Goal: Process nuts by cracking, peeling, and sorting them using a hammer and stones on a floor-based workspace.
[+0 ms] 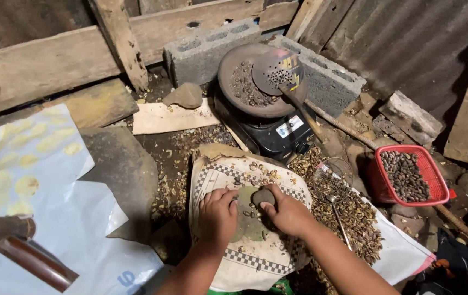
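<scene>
Head view, looking down at the floor of a shed. Right hand (288,213): fingers curled tight around a small grey stone (263,195), which sits over a flat greenish slab (247,226). Left hand (217,214): fingers bent and pressed together, tips down on the slab's near-left edge, touching a few seeds (250,214) lying on it. Whether one seed is pinched, cannot tell.

Slab rests on a checkered-edge sheet (255,262) spread on the ground.

Progress, judged from the piles: a broad drift of husks (354,216) lies right of the sheet and behind it, so a good share looks cracked already. A red basket (433,175) to the right holds many dark seeds, and more sit in the round pan (228,82) on the black burner (277,136), under a perforated ladle (275,68). Plenty appears left to do.

Room and edges: a wire skimmer (335,188) lies just beside the right wrist, handle pointing toward the forearm. Burner stands near beyond the sheet's far edge. Left of the sheet, a dark flat stone (122,169), then a white and blue sack (53,207) with a wooden handle (34,262) on it. Concrete blocks (212,46) and planks (53,60) close the back. Most open ground lies left of the left hand, between sheet and sack.
</scene>
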